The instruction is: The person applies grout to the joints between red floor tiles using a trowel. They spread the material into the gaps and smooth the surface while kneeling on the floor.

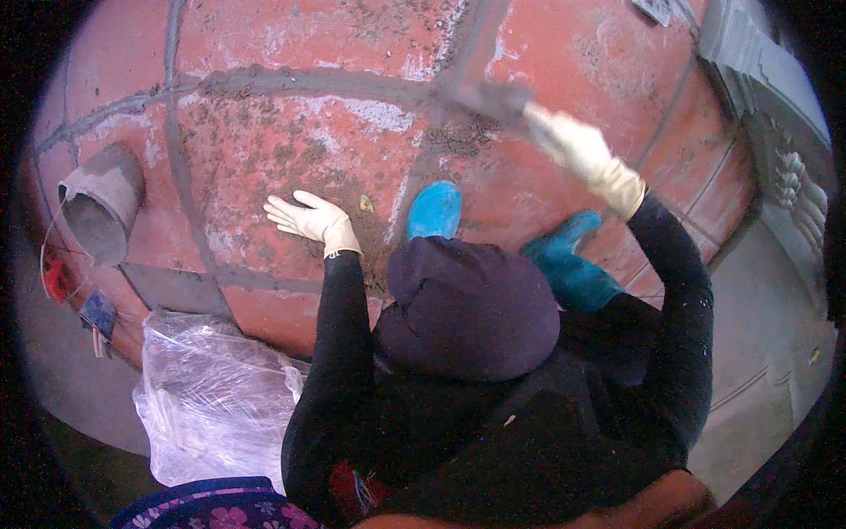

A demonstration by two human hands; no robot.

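Note:
Both my hands wear cream rubber gloves. My right hand (582, 154) is closed round the handle end of a small trowel-like tool (495, 99) with a grey blade, smeared by motion. That blade is over a mortar joint (463, 66) between red tiles. My left hand (313, 220) is spread open over a red tile (256, 159), with nothing in it; whether it touches the tile I cannot tell. Crumbs of mortar (291, 123) and white smears cover this tile. A small yellowish scrap (366, 204) lies between my left hand and my blue boot (435, 210).
A mortar-stained bucket (106, 198) lies tipped at the left, near a red object (58, 278) and a blue flat-bladed tool (98, 313). Crumpled clear plastic (211, 388) is beside my left arm. Carved grey moulding (775, 132) borders the right. My other boot (573, 264) is bent sideways.

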